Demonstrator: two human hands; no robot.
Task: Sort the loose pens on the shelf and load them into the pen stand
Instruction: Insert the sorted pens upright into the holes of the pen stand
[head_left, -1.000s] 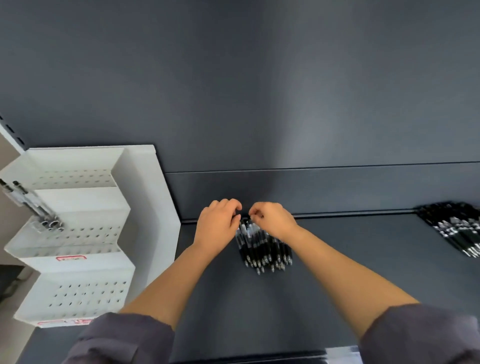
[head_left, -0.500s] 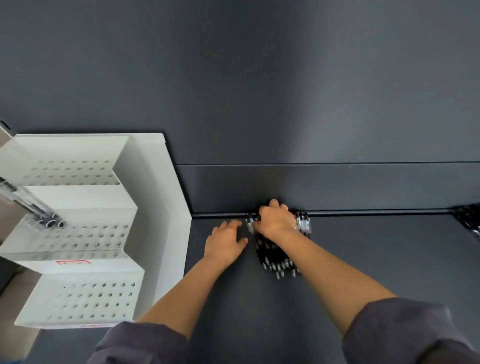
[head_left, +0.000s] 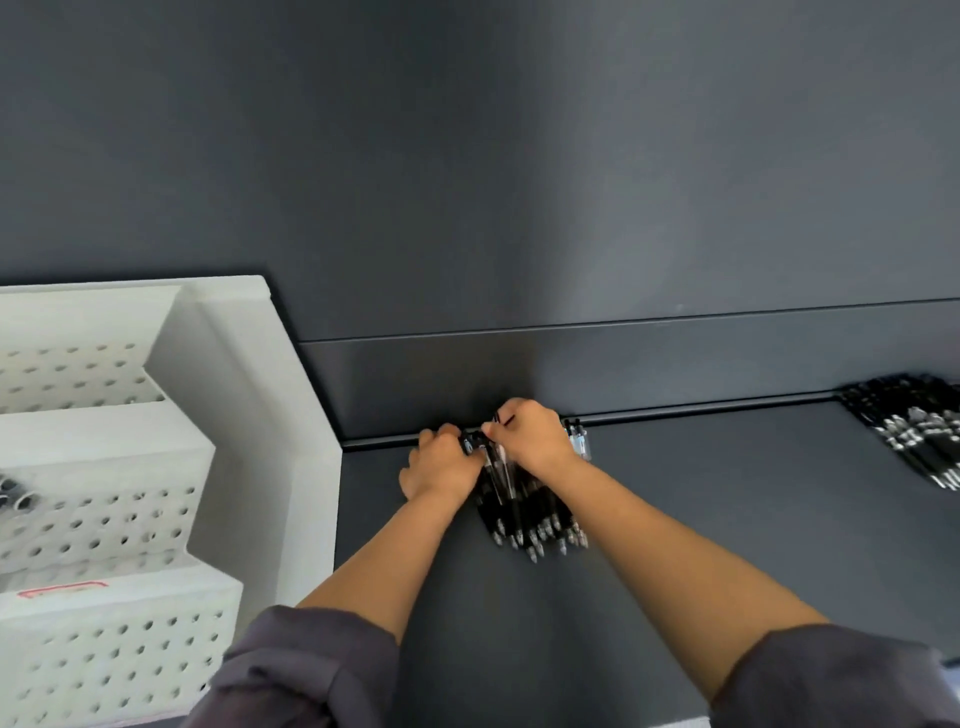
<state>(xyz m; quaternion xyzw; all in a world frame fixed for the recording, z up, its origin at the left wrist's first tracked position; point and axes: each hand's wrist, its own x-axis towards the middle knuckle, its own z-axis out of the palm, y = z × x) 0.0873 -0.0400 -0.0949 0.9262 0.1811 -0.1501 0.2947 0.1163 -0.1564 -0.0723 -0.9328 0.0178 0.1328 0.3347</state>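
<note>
Right hand (head_left: 530, 439) is curled over the far ends of the bundle of pens (head_left: 530, 514). Left hand (head_left: 441, 465) is tucked against the bundle's left side, fingers curled round the tops. Under both is the dark matte shelf (head_left: 727, 545), its smooth back panel just past the knuckles. Well off to the left hand's side sits the white pen stand (head_left: 249, 415), stepped tiers full of round holes. Far right of the right hand lies a second pile (head_left: 914, 431) of black pens. The bundle runs back under the wrists, metal tips nearest me. Half a second ago the left hand lay flat on the shelf beside it; now it's gripping.
</note>
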